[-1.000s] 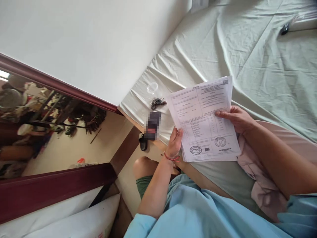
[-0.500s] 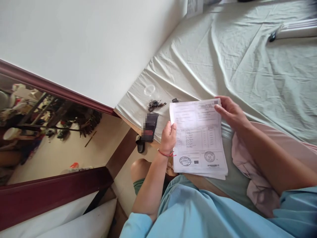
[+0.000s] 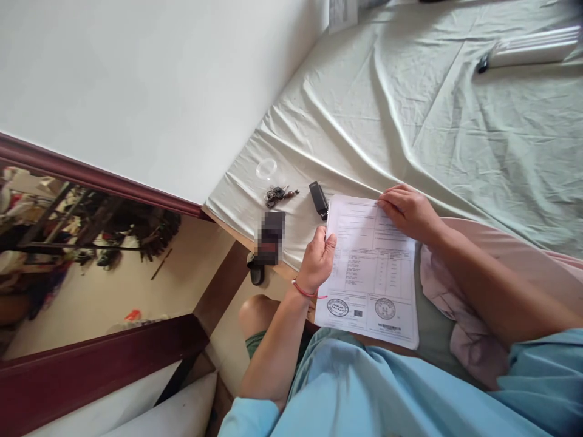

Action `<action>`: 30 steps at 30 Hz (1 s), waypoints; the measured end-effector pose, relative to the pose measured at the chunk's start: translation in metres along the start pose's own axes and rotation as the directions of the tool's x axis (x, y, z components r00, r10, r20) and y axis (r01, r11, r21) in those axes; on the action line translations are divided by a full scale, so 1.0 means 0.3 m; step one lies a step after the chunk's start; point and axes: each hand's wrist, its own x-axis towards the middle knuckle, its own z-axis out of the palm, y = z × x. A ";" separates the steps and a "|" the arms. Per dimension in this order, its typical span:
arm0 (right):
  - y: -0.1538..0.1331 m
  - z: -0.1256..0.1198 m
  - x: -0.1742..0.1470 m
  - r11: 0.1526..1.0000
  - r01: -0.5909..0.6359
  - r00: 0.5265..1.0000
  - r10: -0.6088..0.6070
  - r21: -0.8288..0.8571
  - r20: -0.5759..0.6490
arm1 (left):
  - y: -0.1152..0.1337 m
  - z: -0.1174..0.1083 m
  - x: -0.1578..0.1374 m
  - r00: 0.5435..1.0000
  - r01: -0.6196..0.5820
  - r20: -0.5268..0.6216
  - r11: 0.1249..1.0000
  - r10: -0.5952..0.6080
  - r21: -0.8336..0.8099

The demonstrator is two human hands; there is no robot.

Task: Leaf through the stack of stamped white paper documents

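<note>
A stack of printed papers (image 3: 364,261) with two round stamps near its lower edge rests over my lap, slightly tilted. My left hand (image 3: 317,261), with a red string at the wrist, grips the stack's left edge, thumb on top. At the upper right corner, my right hand (image 3: 407,212) is closed over the top edge with its fingers bent. Just beyond the upper left corner lies a black object like a stapler (image 3: 317,199) on the sheet, touched by neither hand.
Keys (image 3: 279,195), a clear round lid (image 3: 266,169) and a dark, partly blurred flat item (image 3: 271,237) lie on the pale green bedsheet (image 3: 355,133). A white long object (image 3: 532,48) is at the far right. Pink cloth (image 3: 449,285) lies beside my right arm. A mirror (image 3: 136,285) stands left.
The papers have shifted down and become more even at the edges. My right hand has moved left along the top edge, its fingers now bent over it. More of the black object shows.
</note>
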 end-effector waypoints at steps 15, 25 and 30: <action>-0.062 0.039 -0.022 0.986 0.153 0.986 -0.157 -0.068 -0.062 | 0.021 0.042 0.036 0.998 0.028 -0.064 0.999 -0.026 0.021; -0.078 0.030 -0.021 0.996 0.084 0.996 -0.084 0.009 0.013 | -0.002 0.048 0.033 0.997 0.004 -0.082 1.000 -0.006 -0.026; -0.060 0.035 0.021 0.992 -0.126 0.949 0.126 -0.019 0.290 | -0.078 0.055 0.020 0.962 0.265 0.023 0.912 -0.272 -0.313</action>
